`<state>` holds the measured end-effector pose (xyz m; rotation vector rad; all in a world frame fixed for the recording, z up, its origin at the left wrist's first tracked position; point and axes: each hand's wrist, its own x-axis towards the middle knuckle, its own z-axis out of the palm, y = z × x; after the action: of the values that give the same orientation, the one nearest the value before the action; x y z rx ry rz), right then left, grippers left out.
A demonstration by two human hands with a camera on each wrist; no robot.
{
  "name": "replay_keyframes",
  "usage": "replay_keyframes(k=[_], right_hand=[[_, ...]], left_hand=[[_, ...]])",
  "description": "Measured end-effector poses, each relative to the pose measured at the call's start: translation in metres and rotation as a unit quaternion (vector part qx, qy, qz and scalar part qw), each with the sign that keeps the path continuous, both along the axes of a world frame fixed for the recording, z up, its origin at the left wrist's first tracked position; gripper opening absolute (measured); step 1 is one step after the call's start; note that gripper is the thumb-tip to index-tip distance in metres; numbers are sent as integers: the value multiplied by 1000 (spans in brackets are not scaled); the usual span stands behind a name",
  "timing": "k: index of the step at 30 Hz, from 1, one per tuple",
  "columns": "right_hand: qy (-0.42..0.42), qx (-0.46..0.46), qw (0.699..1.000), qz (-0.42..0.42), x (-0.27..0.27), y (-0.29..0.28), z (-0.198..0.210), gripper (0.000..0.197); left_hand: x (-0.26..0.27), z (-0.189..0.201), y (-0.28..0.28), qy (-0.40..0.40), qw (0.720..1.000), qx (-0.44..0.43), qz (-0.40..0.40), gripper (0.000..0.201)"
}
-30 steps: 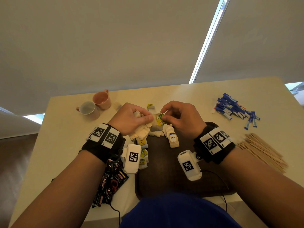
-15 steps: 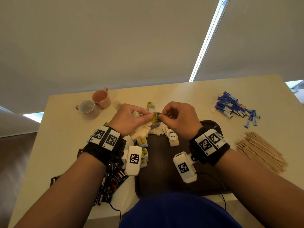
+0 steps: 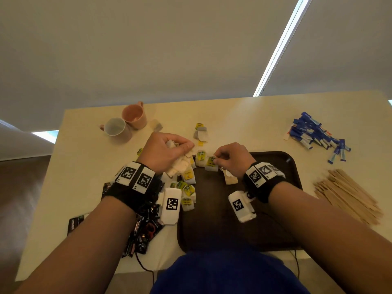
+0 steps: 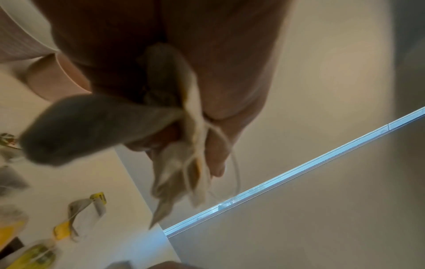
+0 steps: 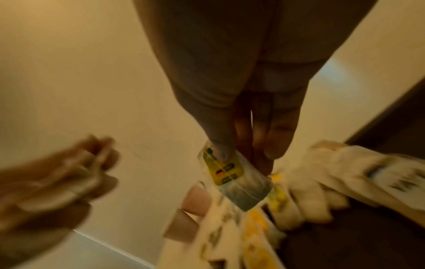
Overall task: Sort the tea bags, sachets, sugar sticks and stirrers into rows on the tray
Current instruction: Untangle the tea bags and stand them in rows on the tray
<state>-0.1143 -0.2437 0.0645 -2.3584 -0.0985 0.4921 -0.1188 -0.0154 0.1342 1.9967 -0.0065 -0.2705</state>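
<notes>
My left hand (image 3: 169,152) grips a bunch of white tea bags (image 3: 180,164) above the table, left of the dark brown tray (image 3: 275,209); the same bunch (image 4: 184,145) hangs from its fingers in the left wrist view. My right hand (image 3: 230,159) pinches one tea bag with a yellow-green tag (image 3: 211,162) at the tray's far left corner. In the right wrist view thumb and fingers pinch that bag (image 5: 232,178) over other bags. More tea bags (image 3: 187,192) lie along the tray's left edge.
Two cups (image 3: 125,124) stand at the far left. Blue sugar sticks (image 3: 314,134) lie at the far right, wooden stirrers (image 3: 347,194) beside the tray's right edge, dark sachets (image 3: 144,232) under my left wrist. A few tea bags (image 3: 200,133) lie beyond the hands.
The hands met at the yellow-tagged bag, then parted. My right hand has come down and right with that bag to the tray's corner; my left keeps its bunch.
</notes>
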Motion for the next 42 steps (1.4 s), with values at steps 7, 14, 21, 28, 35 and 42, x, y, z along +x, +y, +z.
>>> replay_keyframes(k=[7,14,21,28,35,42], right_hand=[[76,-85,993,11,17,38,-52,19],[55,-126,989,-52,34,55,-60,18],[41,-78,992,-91,30,46,-63,14],[23,169,984,-59,9,47,28,46],[46,226,971,-56,-11,46,53,26],[-47,186,978,-87,-14,32,52,15]], left_hand=[[7,-14,13,19,1000,11,8,9],[15,-24,20,37,999,4,7,4],[15,-33,14,59,998,-26,17,12],[11,-26,-4,78,987,-98,100,26],[0,-18,-26,107,962,-193,161,27],[-15,-16,-34,174,914,-348,112,37]])
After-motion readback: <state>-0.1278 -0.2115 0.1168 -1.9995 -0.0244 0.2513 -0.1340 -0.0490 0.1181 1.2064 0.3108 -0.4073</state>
